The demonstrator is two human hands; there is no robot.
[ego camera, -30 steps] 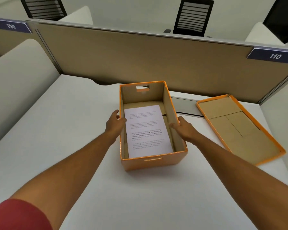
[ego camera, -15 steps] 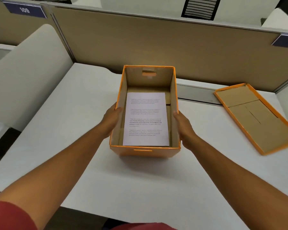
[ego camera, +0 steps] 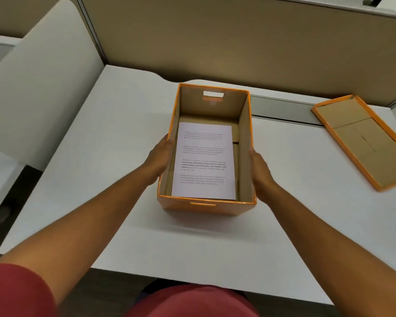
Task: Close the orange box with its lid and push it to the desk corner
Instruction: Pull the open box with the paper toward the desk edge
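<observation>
An open orange box [ego camera: 206, 207] with brown cardboard inside stands in the middle of the white desk [ego camera: 114, 124]. A printed sheet of paper [ego camera: 205, 163] lies flat on its bottom. My left hand [ego camera: 159, 160] presses against the box's left wall and my right hand [ego camera: 260, 172] against its right wall, so both hands hold the box between them. The orange lid [ego camera: 361, 140] lies upside down on the desk at the far right, apart from the box.
A beige partition wall [ego camera: 215, 42] runs along the back of the desk. A white rounded side panel [ego camera: 39, 88] stands at the left. A grey cable strip [ego camera: 281, 108] runs behind the box. The desk's near edge is close to my body.
The box has turned square to me and slid nearer between my hands. My view has dropped lower and shifted left, so the lid now sits further right.
</observation>
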